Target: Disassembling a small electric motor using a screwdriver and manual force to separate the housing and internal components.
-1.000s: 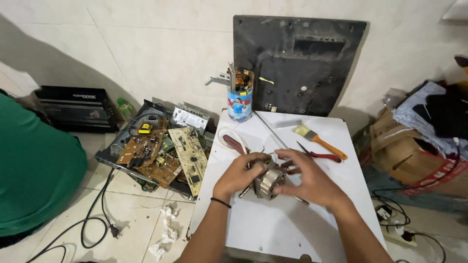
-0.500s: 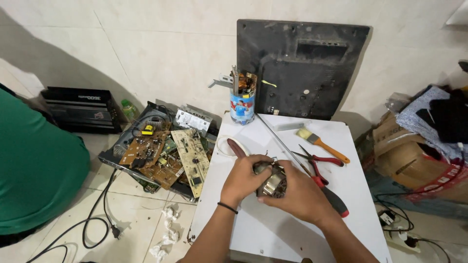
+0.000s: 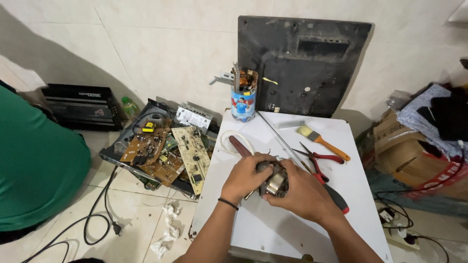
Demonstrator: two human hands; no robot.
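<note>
Both hands closed on a small metal motor core w/ copper-coloured windings [image 3: 274, 181], held just above the white table top [image 3: 336, 214], near its middle. Left hand [image 3: 246, 178] wraps the motor's left side, fingers curled over the top; thin black band at that wrist. Right hand [image 3: 298, 194] cups the right side & underside, thumb against the metal body.

Just behind the left hand: dark red-handled tool [image 3: 240, 145], lying on a loop of white cord [image 3: 227, 141]. Right of the hands: red-handled pliers [image 3: 319, 159], and a black-and-red handle [image 3: 339, 200] sticking out past the right hand. Long thin metal rod [image 3: 278, 135] runs diagonally from the table's back edge toward the hands. Orange-handled paintbrush [image 3: 322, 141] further back-right.

At back-left corner of table: printed can stuffed w/ tools [image 3: 243, 103]. Black plastic back panel [image 3: 304, 65] leans on the wall behind.

On the tiled floor, left: open chassis w/ brown & green circuit boards [image 3: 163, 151], black amplifier box [image 3: 83, 104], black power cable [image 3: 95, 226], crumpled white tissue bits [image 3: 168, 226]. Person in green shirt [image 3: 34, 165] at far left. Cardboard boxes & cloth pile [image 3: 424, 141] at right.
</note>
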